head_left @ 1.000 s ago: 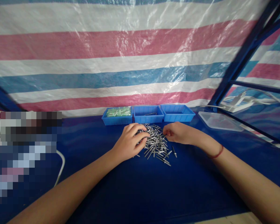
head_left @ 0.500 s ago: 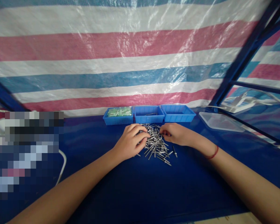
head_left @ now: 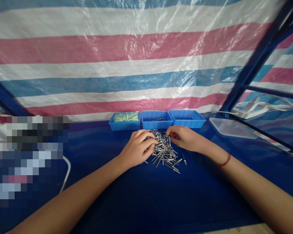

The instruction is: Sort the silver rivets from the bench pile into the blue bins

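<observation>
A loose heap of silvery blind rivets point(head_left: 163, 151) lies on the dark blue table, with a few strays at its right and front edges. Over the heap's left side rests my left hand point(head_left: 138, 148), fingers apart and curved, touching the rivets. My right hand point(head_left: 183, 138) is at the heap's upper right, thumb and forefinger pinched together on what looks like a thin rivet pointing down. Just behind the heap stand three blue bins: the left bin point(head_left: 124, 126) holds a green-and-clear packet point(head_left: 126, 116), and the middle bin point(head_left: 156, 124) has a few thin rivets inside.
The right bin point(head_left: 188, 123) stands beside the middle one. Further right are a clear plastic lid point(head_left: 230, 127) and a white power strip point(head_left: 252, 109) with cables. A white cable point(head_left: 67, 172) curves at left, near a blurred-out area. Striped sheeting point(head_left: 127, 48) hangs behind.
My right hand has risen slightly off the heap, its fingers pinched. My left hand stays about where it was. The whole view has shifted a little.
</observation>
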A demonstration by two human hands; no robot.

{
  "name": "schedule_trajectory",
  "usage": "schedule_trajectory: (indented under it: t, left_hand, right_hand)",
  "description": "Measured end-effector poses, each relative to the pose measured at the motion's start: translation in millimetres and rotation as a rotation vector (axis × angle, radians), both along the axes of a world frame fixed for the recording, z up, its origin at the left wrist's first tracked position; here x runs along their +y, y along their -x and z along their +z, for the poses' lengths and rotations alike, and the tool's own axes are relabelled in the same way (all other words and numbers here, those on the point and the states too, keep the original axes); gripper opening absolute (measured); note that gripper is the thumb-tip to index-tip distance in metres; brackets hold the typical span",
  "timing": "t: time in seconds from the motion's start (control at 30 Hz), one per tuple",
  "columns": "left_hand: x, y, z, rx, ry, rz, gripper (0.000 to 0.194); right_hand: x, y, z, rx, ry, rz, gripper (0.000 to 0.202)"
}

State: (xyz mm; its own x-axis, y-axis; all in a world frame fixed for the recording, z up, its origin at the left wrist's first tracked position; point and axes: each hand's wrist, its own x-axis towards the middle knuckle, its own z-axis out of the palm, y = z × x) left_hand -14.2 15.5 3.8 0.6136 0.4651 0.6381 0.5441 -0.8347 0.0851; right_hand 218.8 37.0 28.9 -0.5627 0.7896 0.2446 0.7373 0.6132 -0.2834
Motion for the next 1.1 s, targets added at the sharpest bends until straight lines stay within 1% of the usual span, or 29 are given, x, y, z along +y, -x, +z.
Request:
schedule_trajectory:
  t: [0.07,0.1,0.17,0.2,0.27,0.33,0.37,0.43,0.57,0.67,0.87,0.97,1.1]
  left_hand:
    - [0,0,0.0,-0.001,0.006,0.000,0.017]
    - [0,0,0.3,-0.002,0.007,0.000,0.017]
    - [0,0,1.5,-0.025,0.001,0.015,0.016]
    - [0,-1,2.4,-0.058,-0.008,0.033,0.016]
    - [-2,-2,4.5,-0.152,-0.018,0.085,0.020]
    - [-3,-4,6.1,-0.235,-0.001,0.117,0.025]
    - [-4,-6,6.7,-0.259,0.018,0.118,0.026]
    - [-7,-8,7.1,-0.287,0.071,0.105,0.021]
    - [-10,-10,7.2,-0.377,0.141,0.104,0.007]
    - [-11,-8,7.4,-0.417,0.130,0.092,0.005]
    - [-10,-8,8.2,-0.445,0.076,0.076,0.006]
    - [-9,-8,8.4,-0.445,0.089,0.079,0.006]
    - [-8,-7,6.9,-0.452,0.130,0.111,0.006]
  right_hand:
    - [-2,1,1.4,0.059,-0.053,0.012,0.032]
    - [-3,2,2.2,0.098,-0.074,0.023,0.032]
    - [-6,6,3.8,0.226,-0.050,0.031,0.026]
    - [-8,10,4.5,0.324,0.011,0.029,0.020]
    - [-13,19,5.1,0.561,0.213,0.026,0.013]
    - [-19,29,4.6,0.777,0.421,0.022,0.015]
    - [-22,34,3.8,0.853,0.497,0.017,0.017]
    - [-27,41,1.1,0.950,0.587,0.000,0.019]
    - [-32,48,-4.9,1.057,0.649,-0.006,0.018]
    - [-35,50,-5.3,1.104,0.693,-0.007,0.018]
    - [-37,51,-0.5,1.137,0.763,0.002,0.017]
    - [-36,51,-0.2,1.153,0.739,-0.003,0.016]
    - [-35,50,0.7,1.126,0.596,-0.004,0.017]
